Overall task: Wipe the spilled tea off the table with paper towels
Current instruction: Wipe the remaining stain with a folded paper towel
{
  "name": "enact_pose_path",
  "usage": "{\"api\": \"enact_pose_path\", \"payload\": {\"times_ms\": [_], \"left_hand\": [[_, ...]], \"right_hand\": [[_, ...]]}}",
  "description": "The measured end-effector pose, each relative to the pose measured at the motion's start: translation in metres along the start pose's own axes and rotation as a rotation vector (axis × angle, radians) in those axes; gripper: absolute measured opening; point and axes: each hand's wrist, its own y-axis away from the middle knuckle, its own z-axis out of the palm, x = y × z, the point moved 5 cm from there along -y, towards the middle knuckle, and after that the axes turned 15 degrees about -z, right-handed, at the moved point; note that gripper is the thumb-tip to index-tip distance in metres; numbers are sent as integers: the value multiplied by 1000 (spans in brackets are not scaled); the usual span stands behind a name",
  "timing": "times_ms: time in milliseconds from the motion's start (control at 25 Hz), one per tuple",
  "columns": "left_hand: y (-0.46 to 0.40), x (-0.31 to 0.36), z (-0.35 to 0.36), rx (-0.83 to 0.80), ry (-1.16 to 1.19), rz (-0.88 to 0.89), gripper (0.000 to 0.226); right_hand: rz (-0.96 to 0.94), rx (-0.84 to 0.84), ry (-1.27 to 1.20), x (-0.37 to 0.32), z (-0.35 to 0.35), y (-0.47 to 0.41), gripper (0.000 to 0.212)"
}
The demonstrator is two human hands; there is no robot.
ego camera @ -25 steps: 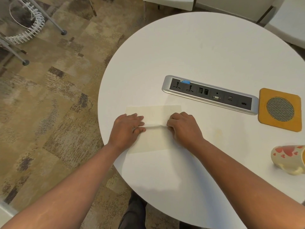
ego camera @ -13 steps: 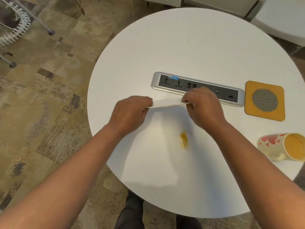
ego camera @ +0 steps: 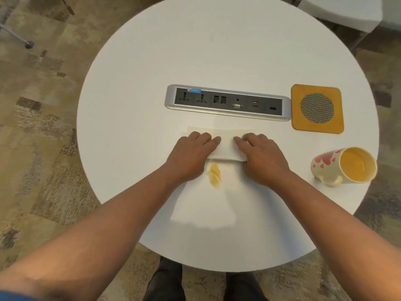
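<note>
A folded white paper towel (ego camera: pixel 225 144) lies flat on the round white table (ego camera: pixel 217 51), just in front of the socket strip. My left hand (ego camera: pixel 191 153) presses on its left end and my right hand (ego camera: pixel 260 155) on its right end, fingers flat and pointing toward each other. A yellow puddle of spilled tea (ego camera: pixel 213 173) sits on the table just below the towel's near edge, between my wrists, uncovered.
A silver socket strip (ego camera: pixel 227 102) is set into the table beyond the towel. An orange square coaster (ego camera: pixel 316 108) lies at its right. A heart-patterned mug (ego camera: pixel 345 166) lies tipped on its side at the right edge. Chairs stand behind the table.
The towel, lifted and held stretched between both hands half a second ago, is now laid down folded on the table and both hands press it flat. The tea puddle is exposed.
</note>
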Motion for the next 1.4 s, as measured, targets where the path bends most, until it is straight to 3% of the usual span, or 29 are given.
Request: {"api": "enact_pose_path", "payload": {"times_ms": [80, 320, 520, 920, 1080, 1160, 1280, 1400], "left_hand": [[-5, 5, 4, -29, -61, 7, 65], [-3, 11, 14, -186, 171, 103, 65], [34, 13, 24, -180, 143, 142, 66], [92, 39, 49, -157, 150, 52, 72], [92, 38, 38, -193, 441, -5, 73], [85, 15, 23, -30, 557, -127, 64], [72, -32, 9, 220, 420, -362, 51], [61, -68, 9, 241, 311, -545, 53]], "right_hand": [[-81, -35, -42, -6, 4, -6, 65], [-142, -76, -242, -15, 17, -6, 63], [-133, -79, -278, -39, 26, 18, 60], [-101, -117, -305, -67, 32, 60, 59], [187, 53, -436, -78, 27, 56, 71], [370, 38, -412, -85, 35, 46, 89], [528, -42, -392, -98, 52, 30, 114], [568, -6, -346, -102, 60, 24, 108]]}}
